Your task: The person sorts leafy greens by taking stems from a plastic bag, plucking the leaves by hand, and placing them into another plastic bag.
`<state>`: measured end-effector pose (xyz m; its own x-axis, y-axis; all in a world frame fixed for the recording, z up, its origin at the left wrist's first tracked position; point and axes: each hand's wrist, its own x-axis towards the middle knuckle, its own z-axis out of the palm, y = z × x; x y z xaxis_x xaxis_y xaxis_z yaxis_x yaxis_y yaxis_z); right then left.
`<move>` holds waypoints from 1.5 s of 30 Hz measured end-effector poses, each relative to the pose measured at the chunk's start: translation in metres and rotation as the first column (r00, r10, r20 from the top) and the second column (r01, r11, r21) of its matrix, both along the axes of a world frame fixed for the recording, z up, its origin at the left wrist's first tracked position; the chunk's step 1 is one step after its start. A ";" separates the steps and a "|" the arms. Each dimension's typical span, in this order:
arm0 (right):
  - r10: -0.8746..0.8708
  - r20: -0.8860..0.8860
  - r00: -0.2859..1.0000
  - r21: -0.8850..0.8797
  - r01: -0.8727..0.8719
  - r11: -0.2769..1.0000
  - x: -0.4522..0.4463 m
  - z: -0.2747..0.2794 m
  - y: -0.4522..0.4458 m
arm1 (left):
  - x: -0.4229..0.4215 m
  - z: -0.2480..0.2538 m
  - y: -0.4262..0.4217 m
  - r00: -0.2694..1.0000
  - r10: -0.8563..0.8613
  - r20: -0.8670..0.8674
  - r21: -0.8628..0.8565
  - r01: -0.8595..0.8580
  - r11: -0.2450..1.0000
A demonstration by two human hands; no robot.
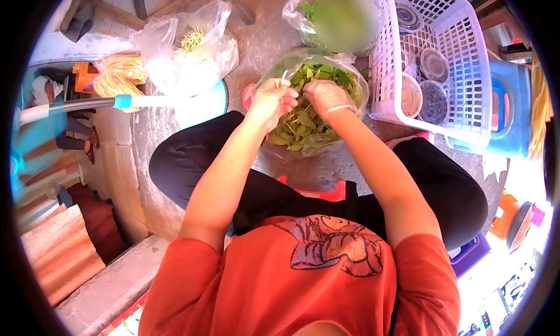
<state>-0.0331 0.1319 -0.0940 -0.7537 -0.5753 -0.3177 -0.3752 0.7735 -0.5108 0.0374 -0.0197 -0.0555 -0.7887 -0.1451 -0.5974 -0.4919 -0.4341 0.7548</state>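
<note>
A clear plastic bag (360,91) full of green leaves (303,125) stands open on the ground between my knees. My left hand (271,103) is over its left side, fingers curled, with a small thin white thing (284,78) poking up from them; its kind is too small to tell. My right hand (326,97), apparently in a thin clear glove with a pale band at the wrist, is closed above the leaves. What its fingers hold is hidden. A small gap separates the two hands.
A second bag of greens (309,9), partly blurred, lies behind. On the right, a white plastic basket (379,97) holds several round lidded containers beside a blue stool (507,103). At left are a plastic bag with green stems (157,50) and a fan (122,101).
</note>
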 end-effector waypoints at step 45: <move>0.236 -0.181 0.955 -0.592 -0.297 0.749 -0.031 0.109 0.022 | -0.001 0.077 -0.004 0.973 -0.129 -0.193 0.215 0.170 0.962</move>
<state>-0.0643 0.1540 0.0153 -0.5474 -0.8054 0.2271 -0.5859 0.1752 -0.7912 0.0364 -0.0238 0.0219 -0.8861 0.1065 -0.4510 -0.4332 -0.5363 0.7244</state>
